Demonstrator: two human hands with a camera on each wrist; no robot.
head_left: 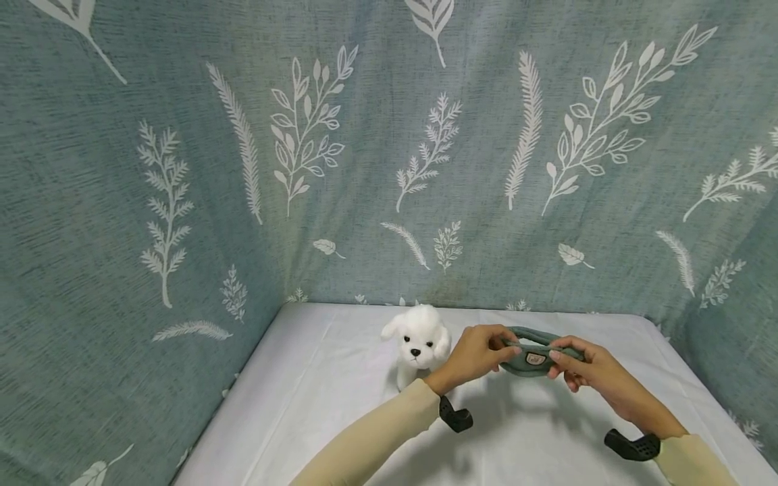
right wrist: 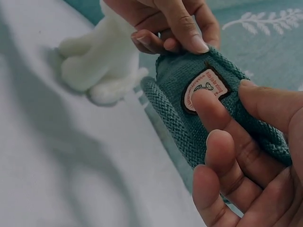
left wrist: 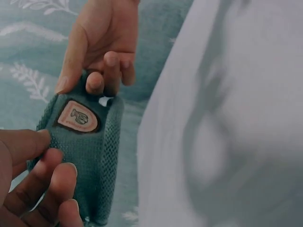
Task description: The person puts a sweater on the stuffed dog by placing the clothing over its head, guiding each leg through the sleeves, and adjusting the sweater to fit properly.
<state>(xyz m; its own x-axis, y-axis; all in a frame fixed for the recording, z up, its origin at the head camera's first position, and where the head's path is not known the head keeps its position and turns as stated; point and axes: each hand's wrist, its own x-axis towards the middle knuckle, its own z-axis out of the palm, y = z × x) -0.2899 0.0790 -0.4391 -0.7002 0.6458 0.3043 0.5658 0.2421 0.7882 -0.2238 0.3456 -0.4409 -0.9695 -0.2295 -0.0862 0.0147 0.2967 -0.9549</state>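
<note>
Both hands meet low and right of centre in the head view, holding a small teal knitted piece [head_left: 533, 356] up between them, above the white-covered counter [head_left: 316, 405]. The left hand [head_left: 474, 354] pinches one end, thumb and fingers [right wrist: 182, 28] clamped on the knit's edge. The right hand [head_left: 592, 374] grips the other end, its fingers [right wrist: 213, 111] curled around the fabric, one fingertip lying on the pinkish sewn label [right wrist: 204, 88]. Just to the left of the hands, a white plush puppy [head_left: 418, 341] sits on the counter, close to the left wrist. Leaf-patterned teal cloth [head_left: 389, 148] hangs behind and at both sides.
</note>
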